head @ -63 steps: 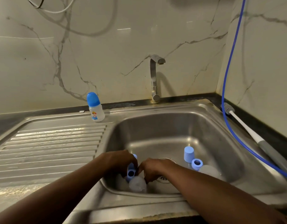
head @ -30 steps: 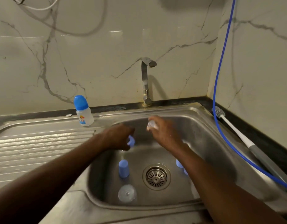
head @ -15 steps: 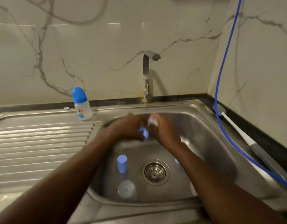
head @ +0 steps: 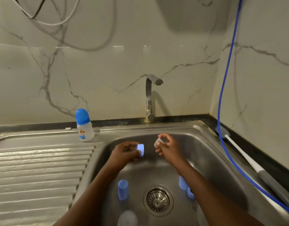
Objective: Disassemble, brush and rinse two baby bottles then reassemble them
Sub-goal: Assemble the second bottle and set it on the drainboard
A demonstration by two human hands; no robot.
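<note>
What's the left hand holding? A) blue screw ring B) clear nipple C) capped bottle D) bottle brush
A: the left hand grips the blue screw ring, while the right hand pinches the clear nipple.

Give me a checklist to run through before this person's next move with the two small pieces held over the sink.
1. Left hand grips blue ring: ok.
2. Right hand pinches clear teat: ok.
3. Ring's opening faces the teat: cannot tell, blurred.
4. Ring and teat joined: not ok, a gap shows between them.
5. Clear bottle body within reach in the sink: ok.
6. Tap off: ok, no stream shows.
</note>
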